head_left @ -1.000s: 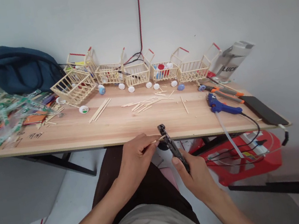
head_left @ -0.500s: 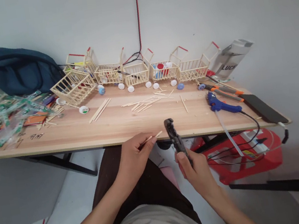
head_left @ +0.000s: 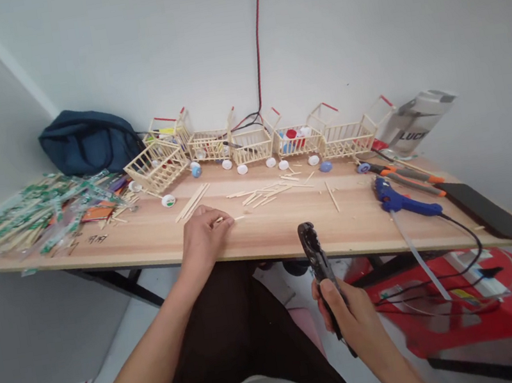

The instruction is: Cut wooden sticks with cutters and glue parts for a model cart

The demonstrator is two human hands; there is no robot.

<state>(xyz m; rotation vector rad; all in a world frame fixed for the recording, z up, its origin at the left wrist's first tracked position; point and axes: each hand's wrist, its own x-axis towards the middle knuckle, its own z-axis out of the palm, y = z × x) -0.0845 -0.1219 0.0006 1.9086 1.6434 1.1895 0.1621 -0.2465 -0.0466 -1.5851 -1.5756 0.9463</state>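
Note:
My left hand [head_left: 204,238] rests on the wooden table [head_left: 267,235] near its front edge, fingers curled around a thin wooden stick [head_left: 231,219] whose tip lies on the tabletop. My right hand [head_left: 348,316] is below the table edge, closed around the handles of black pliers [head_left: 319,265] that point up toward the table. Loose cut sticks [head_left: 265,190] lie scattered further back on the table.
A row of small stick-built carts [head_left: 272,143] stands along the wall. A blue glue gun [head_left: 401,201] and orange-handled tools [head_left: 403,171] lie at right, beside a black phone [head_left: 482,210]. Stick packets [head_left: 31,214] and a dark blue bag [head_left: 86,144] fill the left. A red stool [head_left: 473,306] stands below.
My left hand has moved forward and left onto the table with the stick. The right hand with the pliers dropped lower. The view shifted to the left.

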